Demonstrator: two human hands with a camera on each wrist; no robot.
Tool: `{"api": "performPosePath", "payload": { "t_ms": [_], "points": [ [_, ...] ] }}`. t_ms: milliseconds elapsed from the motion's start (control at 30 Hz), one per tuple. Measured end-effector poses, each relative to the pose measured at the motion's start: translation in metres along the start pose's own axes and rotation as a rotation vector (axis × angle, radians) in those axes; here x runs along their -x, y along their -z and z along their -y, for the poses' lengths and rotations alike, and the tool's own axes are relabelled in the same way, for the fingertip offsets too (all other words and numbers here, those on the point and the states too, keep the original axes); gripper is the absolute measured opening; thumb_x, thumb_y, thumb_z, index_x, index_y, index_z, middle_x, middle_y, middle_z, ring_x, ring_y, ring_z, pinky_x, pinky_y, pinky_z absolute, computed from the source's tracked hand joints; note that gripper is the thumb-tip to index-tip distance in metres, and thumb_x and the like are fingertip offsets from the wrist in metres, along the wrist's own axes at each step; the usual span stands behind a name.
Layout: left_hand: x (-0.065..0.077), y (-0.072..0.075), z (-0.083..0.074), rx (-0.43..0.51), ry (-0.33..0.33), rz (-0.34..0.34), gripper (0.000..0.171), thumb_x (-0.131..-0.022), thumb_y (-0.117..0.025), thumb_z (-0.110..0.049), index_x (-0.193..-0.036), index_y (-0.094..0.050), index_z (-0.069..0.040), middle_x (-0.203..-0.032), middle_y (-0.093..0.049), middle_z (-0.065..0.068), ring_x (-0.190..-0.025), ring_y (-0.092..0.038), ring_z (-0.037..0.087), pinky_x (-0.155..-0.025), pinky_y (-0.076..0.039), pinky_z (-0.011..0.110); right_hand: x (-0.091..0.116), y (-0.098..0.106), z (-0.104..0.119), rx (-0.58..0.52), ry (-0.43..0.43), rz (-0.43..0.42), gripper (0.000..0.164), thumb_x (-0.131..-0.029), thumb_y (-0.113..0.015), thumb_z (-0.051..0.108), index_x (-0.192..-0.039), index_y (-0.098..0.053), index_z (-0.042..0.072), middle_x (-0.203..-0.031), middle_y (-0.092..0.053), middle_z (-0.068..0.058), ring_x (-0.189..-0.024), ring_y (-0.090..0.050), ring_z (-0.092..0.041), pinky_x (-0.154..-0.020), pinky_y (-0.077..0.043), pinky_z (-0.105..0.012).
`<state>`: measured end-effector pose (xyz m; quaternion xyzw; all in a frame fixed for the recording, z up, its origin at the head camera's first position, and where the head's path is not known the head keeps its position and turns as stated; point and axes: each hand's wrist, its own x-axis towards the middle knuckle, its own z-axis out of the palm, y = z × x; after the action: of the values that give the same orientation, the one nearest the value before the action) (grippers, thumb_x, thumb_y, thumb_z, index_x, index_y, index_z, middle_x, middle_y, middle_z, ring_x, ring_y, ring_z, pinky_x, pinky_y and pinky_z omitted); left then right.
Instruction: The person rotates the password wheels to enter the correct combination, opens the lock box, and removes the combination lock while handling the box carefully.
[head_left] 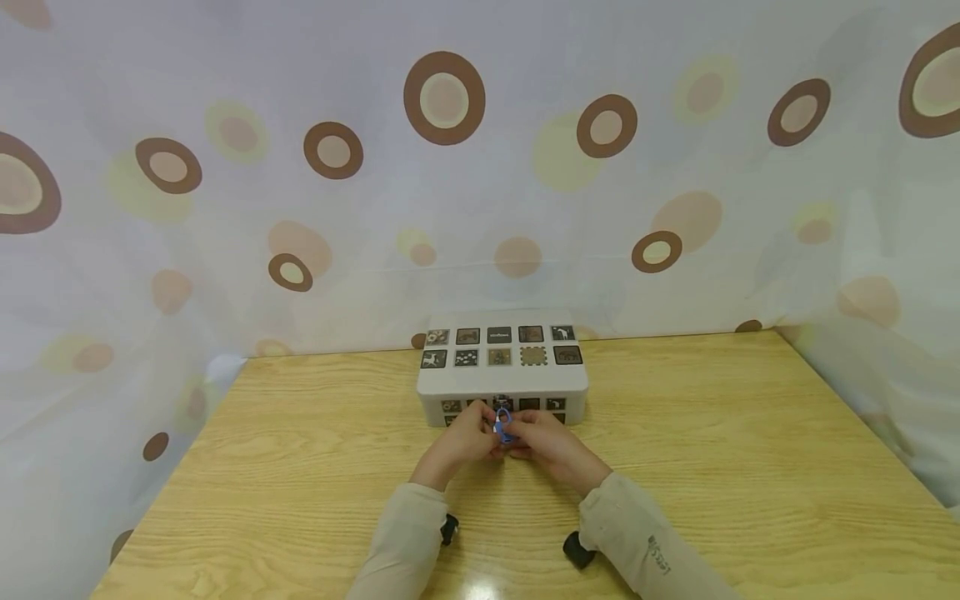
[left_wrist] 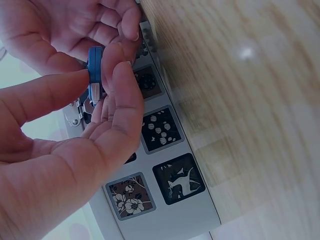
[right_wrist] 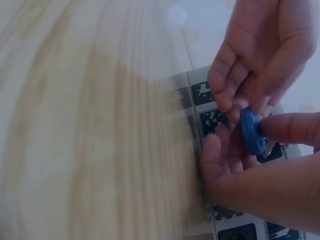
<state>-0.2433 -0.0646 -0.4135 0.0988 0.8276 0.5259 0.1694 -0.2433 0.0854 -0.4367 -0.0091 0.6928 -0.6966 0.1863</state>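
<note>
Both hands meet at the front of a white box (head_left: 498, 382) with dark picture squares printed on it. Between them is a small blue lock (head_left: 503, 427) with a loop, close to the metal clasp (left_wrist: 75, 119) on the box front. My left hand (head_left: 467, 433) pinches the lock between thumb and fingers; a silver part shows on its edge in the left wrist view. From the other side, my right hand (head_left: 551, 446) also pinches it, thumb (right_wrist: 290, 128) on its face and fingers curled behind. The fingers partly hide the lock and the clasp.
The box stands on a wood-grain table (head_left: 322, 467), near its back edge. A pale curtain (head_left: 480, 208) with brown rings and dots hangs behind and at both sides. Black devices (head_left: 578, 550) stick out from the cuffs of the beige sleeves (head_left: 637, 525).
</note>
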Motion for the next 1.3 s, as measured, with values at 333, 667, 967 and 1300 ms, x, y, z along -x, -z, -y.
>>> {"api": "performPosePath", "payload": {
  "t_ms": [333,667,967,1300],
  "points": [
    [-0.0008,-0.0008,0.0002,0.006,0.02,-0.002,0.021,-0.09,-0.051,0.012,-0.108,-0.044,0.007,-0.076,-0.061,0.018,-0.072,-0.067,0.033,-0.067,-0.056,0.039,-0.0002,-0.0021,-0.0002,-0.053,-0.012,-0.002,0.031,-0.098,-0.048,0.002,-0.12,-0.05,-0.02,-0.091,-0.06,-0.008,-0.075,-0.061,-0.011,-0.071,-0.052,-0.025],
    [0.0004,-0.0007,0.0012,0.023,0.025,-0.004,0.02,-0.089,-0.05,0.013,-0.107,-0.044,0.006,-0.077,-0.06,0.019,-0.072,-0.067,0.032,-0.069,-0.056,0.039,0.0013,-0.0032,-0.0011,-0.097,-0.016,-0.005,0.029,-0.097,-0.049,0.002,-0.117,-0.051,-0.019,-0.093,-0.059,-0.01,-0.077,-0.06,-0.013,-0.073,-0.052,-0.026],
    [-0.0001,-0.001,0.0,0.033,0.03,-0.007,0.021,-0.089,-0.051,0.012,-0.108,-0.044,0.006,-0.078,-0.06,0.018,-0.073,-0.067,0.034,-0.069,-0.056,0.039,0.001,-0.0035,0.0,-0.086,-0.019,-0.009,0.028,-0.099,-0.049,0.005,-0.114,-0.052,-0.017,-0.088,-0.059,-0.006,-0.074,-0.059,-0.012,-0.068,-0.051,-0.023],
    [0.0016,-0.0007,-0.0004,0.02,0.011,-0.011,0.021,-0.088,-0.05,0.013,-0.107,-0.044,0.006,-0.078,-0.062,0.021,-0.072,-0.067,0.034,-0.067,-0.056,0.039,0.0015,-0.0046,-0.0002,-0.101,-0.018,0.005,0.029,-0.098,-0.048,0.001,-0.117,-0.05,-0.02,-0.092,-0.058,-0.008,-0.076,-0.059,-0.011,-0.071,-0.052,-0.023]
  ]
}}
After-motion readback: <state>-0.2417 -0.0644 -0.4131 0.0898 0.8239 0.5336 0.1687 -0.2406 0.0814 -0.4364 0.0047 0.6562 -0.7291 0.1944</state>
